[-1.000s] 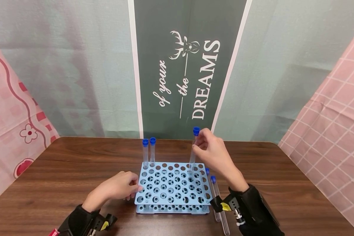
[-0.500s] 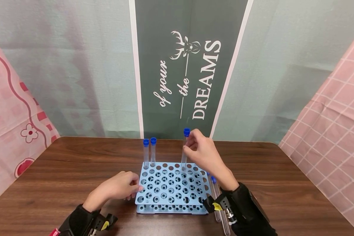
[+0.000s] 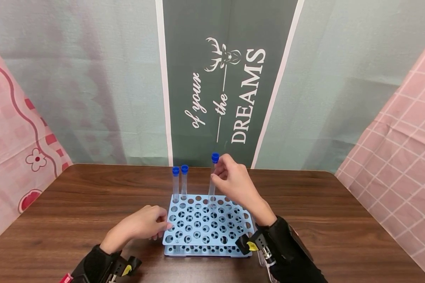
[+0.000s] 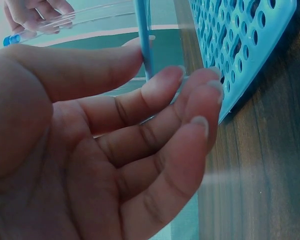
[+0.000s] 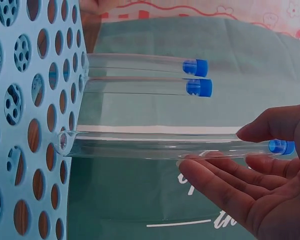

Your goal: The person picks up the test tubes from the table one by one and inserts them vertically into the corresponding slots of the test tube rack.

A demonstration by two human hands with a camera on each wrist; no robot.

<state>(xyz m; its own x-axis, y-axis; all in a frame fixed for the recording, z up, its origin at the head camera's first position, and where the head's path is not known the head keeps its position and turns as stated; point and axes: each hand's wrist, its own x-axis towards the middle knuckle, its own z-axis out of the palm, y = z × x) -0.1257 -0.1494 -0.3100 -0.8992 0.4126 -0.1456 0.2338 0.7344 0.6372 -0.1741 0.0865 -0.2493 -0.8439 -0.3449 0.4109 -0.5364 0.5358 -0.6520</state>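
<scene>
My right hand [image 3: 235,179] pinches a clear test tube [image 3: 212,184] with a blue cap, near its capped end. The tube stands nearly upright over the back rows of a light blue test tube rack [image 3: 212,244]. In the right wrist view its rounded bottom [image 5: 64,144] is right at the rack's holes. My left hand [image 3: 145,222] pinches the rack's left edge between thumb and forefinger, while the other fingers curve below in the left wrist view. Two more blue-capped test tubes, an outer one [image 3: 176,188] and an inner one [image 3: 184,186], stand in the back left corner.
Right of the rack, loose test tubes [image 3: 261,259] lie on the brown wooden table [image 3: 340,228], mostly hidden under my right wrist. A printed grey-green curtain [image 3: 134,78] hangs behind the table, with pink cloths on both sides.
My right hand has carried the test tube leftward along the rack's back rows, toward the two standing tubes. Its sleeve now covers most of the loose tubes. My left hand stays put.
</scene>
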